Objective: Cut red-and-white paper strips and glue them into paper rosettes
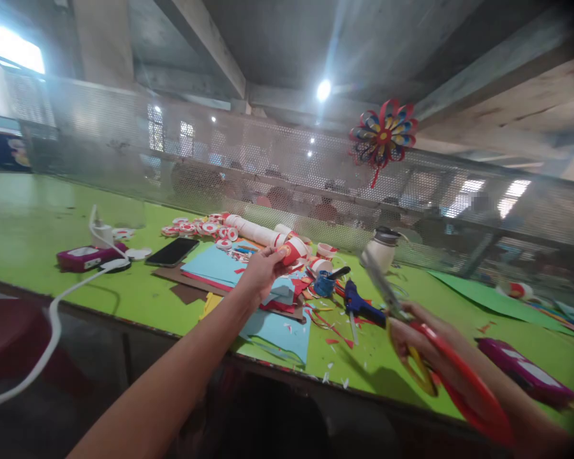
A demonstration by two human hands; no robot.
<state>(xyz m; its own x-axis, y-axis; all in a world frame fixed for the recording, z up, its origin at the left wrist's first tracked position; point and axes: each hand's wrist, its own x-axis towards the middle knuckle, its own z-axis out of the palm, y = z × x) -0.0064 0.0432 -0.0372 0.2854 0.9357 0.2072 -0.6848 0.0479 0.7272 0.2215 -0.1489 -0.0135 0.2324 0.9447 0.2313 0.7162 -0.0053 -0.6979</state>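
My left hand (263, 271) is closed round a red and white paper cup (296, 251), held tilted above the craft paper. In my right hand (414, 331) is a pair of scissors (430, 360) with red and yellow handles, its blades pointing up and to the left; they are slightly blurred. Below the cup lie light blue paper sheets (215, 266) on red and brown sheets. Between my hands are a blue glue gun (361, 305), a small blue tub (324, 284) and scattered paper scraps. Behind the cup, a long row of stacked paper cups (253, 229) lies on its side.
A phone (173, 252), a purple power strip (90, 256) with a white cable and red-white paper discs (191, 227) are on the left. A white jug (381, 248), green sheet (497, 303) and second purple strip (526, 373) are on the right. A perforated metal screen (268, 166) borders the table.
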